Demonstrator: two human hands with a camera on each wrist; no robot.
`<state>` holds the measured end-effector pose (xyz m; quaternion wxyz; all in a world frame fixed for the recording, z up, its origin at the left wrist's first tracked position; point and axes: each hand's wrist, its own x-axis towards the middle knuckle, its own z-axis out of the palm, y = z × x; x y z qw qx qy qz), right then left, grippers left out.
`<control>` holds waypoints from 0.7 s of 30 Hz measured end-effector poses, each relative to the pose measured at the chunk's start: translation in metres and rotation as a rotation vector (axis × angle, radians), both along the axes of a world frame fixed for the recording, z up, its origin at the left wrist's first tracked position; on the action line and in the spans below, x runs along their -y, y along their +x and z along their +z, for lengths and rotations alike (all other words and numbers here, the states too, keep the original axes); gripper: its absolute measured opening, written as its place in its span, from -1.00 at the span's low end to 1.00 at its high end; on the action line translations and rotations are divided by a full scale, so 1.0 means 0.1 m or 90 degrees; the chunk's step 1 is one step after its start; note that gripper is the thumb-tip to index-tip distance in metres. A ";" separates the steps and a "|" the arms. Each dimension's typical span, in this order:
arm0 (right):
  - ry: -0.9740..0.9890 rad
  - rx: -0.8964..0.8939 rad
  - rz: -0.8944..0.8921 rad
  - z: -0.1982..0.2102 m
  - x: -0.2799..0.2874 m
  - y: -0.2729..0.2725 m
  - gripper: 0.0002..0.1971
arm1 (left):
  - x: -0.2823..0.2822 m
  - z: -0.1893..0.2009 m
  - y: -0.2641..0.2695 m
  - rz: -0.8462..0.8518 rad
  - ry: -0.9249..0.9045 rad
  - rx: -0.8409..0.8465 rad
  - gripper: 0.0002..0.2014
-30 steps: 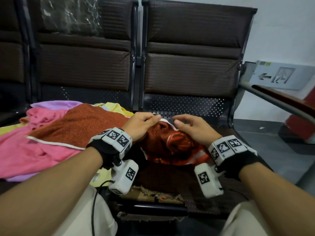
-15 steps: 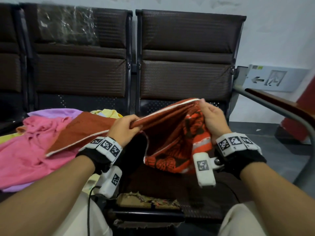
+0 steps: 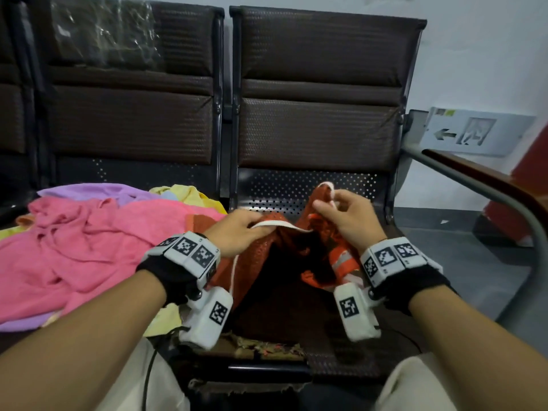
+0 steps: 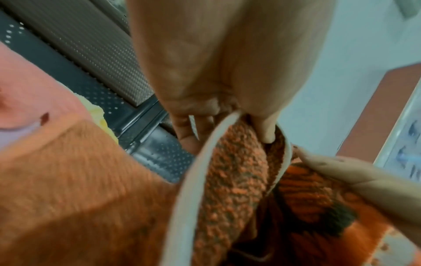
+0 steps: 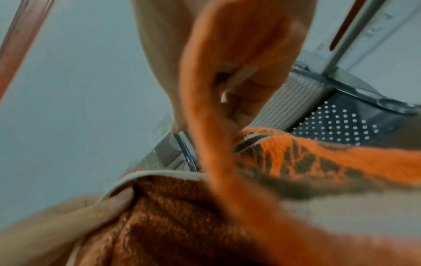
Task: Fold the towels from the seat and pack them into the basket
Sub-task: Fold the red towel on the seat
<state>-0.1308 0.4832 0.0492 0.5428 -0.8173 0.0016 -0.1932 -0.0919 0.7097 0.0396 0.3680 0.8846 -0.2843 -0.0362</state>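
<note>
An orange towel (image 3: 275,253) with a white hem and a dark pattern hangs between both hands over the right seat (image 3: 326,336). My left hand (image 3: 255,229) pinches its white edge; in the left wrist view the left hand (image 4: 227,129) has thumb and fingers closed on the hem of the orange towel (image 4: 232,180). My right hand (image 3: 335,207) pinches a raised corner, and in the right wrist view the orange towel (image 5: 227,126) runs through the curled right hand (image 5: 237,86). A pile of towels, with a pink towel (image 3: 74,250) on top, lies on the left seat. No basket is in view.
Purple (image 3: 89,189) and yellow (image 3: 184,192) towels show behind the pink one. Dark padded backrests (image 3: 320,84) stand behind. A metal armrest with wooden top (image 3: 489,185) curves along the right. A grey exit sign (image 3: 474,133) leans against the wall. My knees are at the bottom.
The hands have come closer together and lower. The towel, spread taut and lifted half a second ago, now sags bunched between them, and the right hand holds a corner up.
</note>
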 end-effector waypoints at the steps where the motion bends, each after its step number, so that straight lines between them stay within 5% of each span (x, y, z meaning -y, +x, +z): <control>1: -0.084 -0.030 0.015 -0.05 0.00 -0.01 -0.85 | 0.00 -0.05 0.02 0.004 0.034 -0.010 -0.71; 5: -0.267 -0.222 0.076 -0.20 0.01 -0.04 -0.19 | -0.08 -0.29 0.09 0.061 0.164 -0.026 -0.79; 8: -0.327 -0.328 0.142 -0.31 -0.01 -0.08 0.04 | -0.14 -0.39 0.17 0.109 0.157 -0.057 -0.59; 11: -0.424 -0.383 0.144 -0.37 0.04 -0.10 -0.28 | -0.19 -0.40 0.25 0.134 0.137 -0.031 -0.45; 15: -0.406 -0.509 0.221 -0.43 0.10 -0.16 -0.75 | -0.29 -0.32 0.26 0.157 0.143 -0.042 -0.54; 18: -0.375 -0.489 0.228 -0.45 0.05 -0.15 -0.87 | -0.37 -0.29 0.17 0.095 0.265 -0.160 -0.46; 21: -0.330 -0.399 0.156 -0.37 -0.03 -0.09 -0.84 | -0.37 -0.31 0.08 0.037 0.262 -0.263 -0.49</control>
